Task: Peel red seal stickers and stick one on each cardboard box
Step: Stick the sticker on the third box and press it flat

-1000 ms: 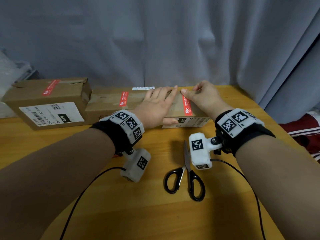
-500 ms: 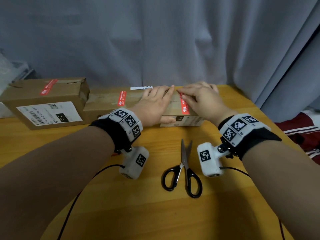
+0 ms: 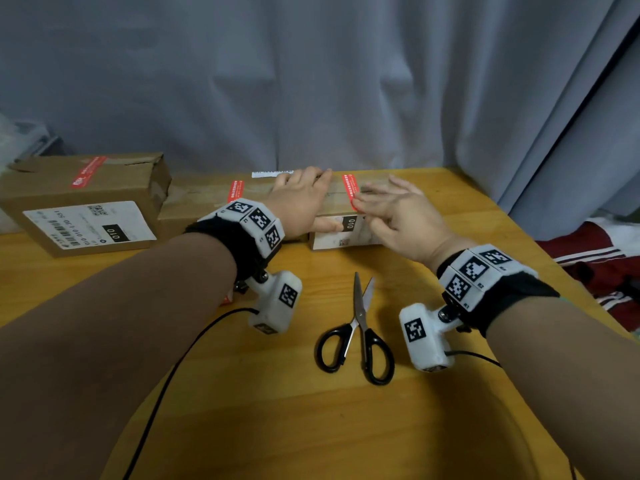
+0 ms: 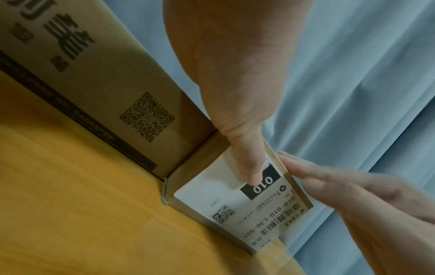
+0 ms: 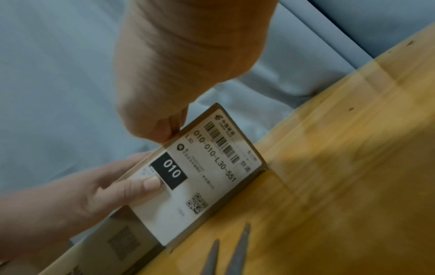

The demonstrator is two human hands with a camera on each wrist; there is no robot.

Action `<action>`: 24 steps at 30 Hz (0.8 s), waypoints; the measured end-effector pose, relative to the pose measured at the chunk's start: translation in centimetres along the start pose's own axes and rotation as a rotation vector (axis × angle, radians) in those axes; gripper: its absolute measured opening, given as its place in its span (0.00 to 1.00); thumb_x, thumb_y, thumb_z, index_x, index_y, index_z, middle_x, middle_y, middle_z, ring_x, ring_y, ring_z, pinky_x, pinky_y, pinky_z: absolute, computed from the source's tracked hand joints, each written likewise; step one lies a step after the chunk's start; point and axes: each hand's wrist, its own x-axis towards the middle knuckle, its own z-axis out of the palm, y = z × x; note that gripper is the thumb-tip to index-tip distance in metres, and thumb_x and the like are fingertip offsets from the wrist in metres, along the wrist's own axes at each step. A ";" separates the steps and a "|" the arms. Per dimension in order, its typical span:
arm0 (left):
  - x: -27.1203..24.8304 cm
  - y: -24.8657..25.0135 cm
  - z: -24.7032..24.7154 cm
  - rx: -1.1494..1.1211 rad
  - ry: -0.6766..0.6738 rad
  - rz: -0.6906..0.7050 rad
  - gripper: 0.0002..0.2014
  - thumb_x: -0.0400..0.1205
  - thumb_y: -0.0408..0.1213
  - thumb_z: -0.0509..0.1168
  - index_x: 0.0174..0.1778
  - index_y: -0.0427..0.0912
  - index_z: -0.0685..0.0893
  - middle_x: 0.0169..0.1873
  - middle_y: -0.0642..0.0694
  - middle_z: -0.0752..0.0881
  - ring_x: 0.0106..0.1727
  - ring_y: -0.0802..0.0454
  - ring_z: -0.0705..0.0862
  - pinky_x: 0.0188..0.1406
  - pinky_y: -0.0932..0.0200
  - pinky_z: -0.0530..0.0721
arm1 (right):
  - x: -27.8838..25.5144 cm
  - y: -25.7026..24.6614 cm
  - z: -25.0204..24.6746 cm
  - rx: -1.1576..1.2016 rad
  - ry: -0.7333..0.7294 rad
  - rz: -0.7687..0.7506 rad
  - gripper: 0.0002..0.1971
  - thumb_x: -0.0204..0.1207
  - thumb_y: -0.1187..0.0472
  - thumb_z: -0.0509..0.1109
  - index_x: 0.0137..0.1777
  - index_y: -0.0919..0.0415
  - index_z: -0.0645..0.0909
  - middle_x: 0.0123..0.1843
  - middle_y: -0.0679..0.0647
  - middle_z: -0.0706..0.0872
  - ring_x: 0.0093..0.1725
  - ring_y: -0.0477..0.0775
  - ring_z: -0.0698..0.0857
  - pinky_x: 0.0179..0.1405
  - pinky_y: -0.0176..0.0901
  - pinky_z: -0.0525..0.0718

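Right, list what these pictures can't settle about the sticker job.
- Near end of the right sticker: head view, hidden under the right hand.
- Sticker print: head view, too small to read.
- Box top: both wrist views, out of sight above its label side.
- Left hand fingertips: head view, past the box's far edge.

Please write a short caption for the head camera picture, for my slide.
Left hand steadies a cardboard box while the right hand smooths a red seal sticker onto it.

The white shipping label (image 5: 200, 176) on the small cardboard box (image 3: 363, 202) reads "010" and "010-010-L30-551".
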 end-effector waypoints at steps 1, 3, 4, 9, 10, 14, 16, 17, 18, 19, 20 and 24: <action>0.1 -0.1 -0.1 0.001 -0.007 -0.003 0.50 0.75 0.67 0.59 0.83 0.38 0.47 0.80 0.41 0.59 0.80 0.42 0.58 0.79 0.45 0.54 | -0.4 0.1 0.1 -0.001 0.013 -0.033 0.25 0.74 0.52 0.52 0.66 0.56 0.81 0.69 0.51 0.83 0.74 0.50 0.75 0.80 0.52 0.58; 0.4 -0.2 -0.1 0.007 -0.023 -0.006 0.50 0.75 0.67 0.59 0.83 0.38 0.47 0.80 0.41 0.59 0.80 0.42 0.59 0.79 0.45 0.55 | -1.0 0.2 0.3 -0.007 0.029 -0.049 0.27 0.73 0.49 0.52 0.66 0.55 0.81 0.68 0.51 0.84 0.72 0.52 0.78 0.77 0.53 0.64; 0.5 -0.2 -0.1 0.005 -0.034 -0.008 0.50 0.75 0.67 0.59 0.83 0.38 0.48 0.80 0.41 0.60 0.80 0.42 0.59 0.79 0.45 0.55 | -1.0 0.2 0.4 -0.009 0.025 -0.033 0.27 0.74 0.47 0.51 0.68 0.55 0.80 0.68 0.50 0.83 0.72 0.52 0.77 0.77 0.54 0.64; 0.8 -0.4 -0.1 -0.003 -0.064 -0.008 0.49 0.75 0.67 0.58 0.83 0.39 0.49 0.78 0.40 0.62 0.78 0.41 0.62 0.78 0.45 0.57 | 1.3 -0.1 0.2 -0.068 -0.107 0.081 0.34 0.73 0.36 0.55 0.76 0.51 0.69 0.77 0.47 0.74 0.78 0.52 0.65 0.79 0.54 0.54; 0.8 -0.5 -0.1 -0.004 -0.060 -0.007 0.49 0.75 0.67 0.58 0.83 0.39 0.49 0.78 0.40 0.62 0.78 0.41 0.62 0.78 0.46 0.57 | 1.9 -0.1 0.2 -0.093 -0.137 0.077 0.36 0.72 0.34 0.58 0.77 0.51 0.67 0.78 0.46 0.71 0.80 0.52 0.62 0.80 0.53 0.51; 1.1 -0.7 0.3 -0.013 -0.047 -0.006 0.49 0.74 0.67 0.60 0.82 0.39 0.52 0.76 0.41 0.64 0.76 0.42 0.64 0.77 0.47 0.58 | 4.5 0.3 0.0 -0.195 -0.314 0.099 0.48 0.65 0.30 0.66 0.82 0.52 0.56 0.84 0.46 0.59 0.84 0.53 0.47 0.82 0.60 0.39; 1.3 -0.8 0.4 -0.017 -0.045 -0.004 0.49 0.74 0.67 0.60 0.82 0.40 0.53 0.76 0.42 0.65 0.76 0.42 0.64 0.76 0.47 0.59 | 5.5 0.2 0.0 -0.203 -0.392 0.124 0.56 0.60 0.27 0.69 0.83 0.52 0.49 0.85 0.47 0.53 0.84 0.54 0.43 0.82 0.63 0.37; 1.4 -0.8 0.4 -0.019 -0.046 -0.003 0.49 0.74 0.67 0.60 0.82 0.39 0.53 0.76 0.42 0.65 0.76 0.42 0.64 0.76 0.47 0.59 | 5.7 0.1 0.0 -0.199 -0.414 0.135 0.59 0.58 0.27 0.70 0.83 0.52 0.47 0.85 0.47 0.50 0.84 0.54 0.41 0.81 0.63 0.36; 1.4 -0.9 0.4 -0.021 -0.045 -0.003 0.48 0.74 0.67 0.60 0.82 0.39 0.53 0.76 0.41 0.65 0.76 0.42 0.65 0.76 0.47 0.59 | 5.8 0.0 0.0 -0.188 -0.420 0.140 0.59 0.57 0.27 0.71 0.83 0.53 0.46 0.86 0.47 0.49 0.84 0.54 0.41 0.81 0.63 0.36; 1.4 -0.9 0.4 -0.023 -0.044 -0.004 0.48 0.74 0.67 0.59 0.82 0.40 0.53 0.76 0.41 0.65 0.76 0.42 0.65 0.76 0.46 0.59 | 5.8 -0.1 0.0 -0.174 -0.413 0.137 0.59 0.58 0.28 0.71 0.83 0.53 0.47 0.86 0.47 0.50 0.84 0.53 0.40 0.82 0.62 0.36; 1.4 -0.9 0.4 -0.025 -0.045 -0.005 0.48 0.74 0.67 0.59 0.82 0.40 0.53 0.76 0.41 0.65 0.76 0.42 0.65 0.76 0.46 0.59 | 5.6 -0.2 0.0 -0.160 -0.398 0.129 0.57 0.59 0.29 0.71 0.83 0.53 0.49 0.85 0.47 0.51 0.84 0.53 0.40 0.82 0.62 0.36; 1.3 -0.8 0.1 -0.037 -0.068 -0.010 0.49 0.73 0.68 0.59 0.82 0.40 0.54 0.75 0.41 0.65 0.75 0.42 0.65 0.77 0.45 0.60 | 4.2 -0.6 -0.5 -0.133 -0.299 0.097 0.38 0.73 0.41 0.68 0.79 0.54 0.62 0.83 0.47 0.62 0.84 0.50 0.47 0.82 0.56 0.36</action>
